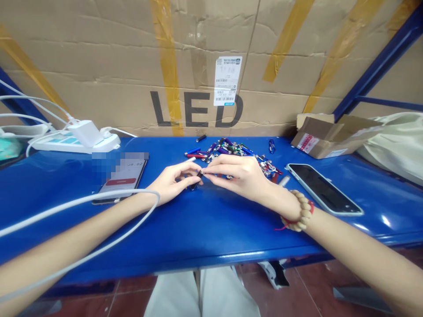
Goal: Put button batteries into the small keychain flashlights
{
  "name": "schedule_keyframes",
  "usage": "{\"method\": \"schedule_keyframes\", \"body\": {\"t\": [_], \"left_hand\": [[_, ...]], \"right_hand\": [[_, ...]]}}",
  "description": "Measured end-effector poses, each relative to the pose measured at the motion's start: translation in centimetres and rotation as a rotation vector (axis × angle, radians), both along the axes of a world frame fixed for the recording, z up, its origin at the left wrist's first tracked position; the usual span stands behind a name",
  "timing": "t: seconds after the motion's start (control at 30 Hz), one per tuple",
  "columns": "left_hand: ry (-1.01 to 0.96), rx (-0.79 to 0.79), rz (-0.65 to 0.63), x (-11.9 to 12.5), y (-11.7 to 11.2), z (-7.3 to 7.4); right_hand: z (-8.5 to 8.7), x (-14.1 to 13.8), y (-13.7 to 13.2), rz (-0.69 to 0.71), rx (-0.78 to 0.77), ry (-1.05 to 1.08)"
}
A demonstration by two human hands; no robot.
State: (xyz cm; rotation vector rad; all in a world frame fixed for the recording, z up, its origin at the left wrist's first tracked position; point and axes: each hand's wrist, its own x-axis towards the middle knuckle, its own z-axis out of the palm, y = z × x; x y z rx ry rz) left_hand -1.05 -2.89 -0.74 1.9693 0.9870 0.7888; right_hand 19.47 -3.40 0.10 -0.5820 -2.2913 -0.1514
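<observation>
My left hand (173, 180) and my right hand (238, 174) meet at the middle of the blue table (211, 220). Both pinch one small dark cylindrical piece (197, 177) between their fingertips, just above the tabletop. Right behind the hands lies a pile of small coloured keychain-like lights (231, 152), blue, red, purple and green. A bead bracelet (299, 213) with a red cord circles my right wrist.
A phone (124, 178) with a lit screen lies left of the hands, and a white cable (99, 200) crosses my left arm. A dark-screened phone (324, 188) lies to the right. A white power strip (76, 141), a small open carton (325, 136), a white bag (396, 145) and a large cardboard box (198, 66) stand behind.
</observation>
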Motion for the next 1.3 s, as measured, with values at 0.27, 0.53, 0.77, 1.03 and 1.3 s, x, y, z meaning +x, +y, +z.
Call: {"method": "schedule_keyframes", "body": {"t": [0.27, 0.53, 0.77, 1.03, 1.3], "left_hand": [[0.033, 0.025, -0.002, -0.2, 0.1, 0.0], [0.046, 0.053, -0.013, -0.1, 0.1, -0.2], [0.038, 0.045, -0.009, -0.1, 0.1, -0.2], [0.066, 0.085, -0.041, -0.2, 0.2, -0.4], [-0.122, -0.079, 0.058, 0.1, 0.3, -0.5]], "right_hand": [[0.1, 0.0, -0.1, -0.031, -0.04, -0.057], [0.5, -0.2, -0.5, -0.11, -0.095, -0.078], [0.3, -0.2, -0.5, -0.115, -0.099, -0.068], [0.1, -0.4, -0.6, -0.073, -0.145, -0.103], [1.4, 0.8, 0.2, -0.162, -0.128, 0.058]]}}
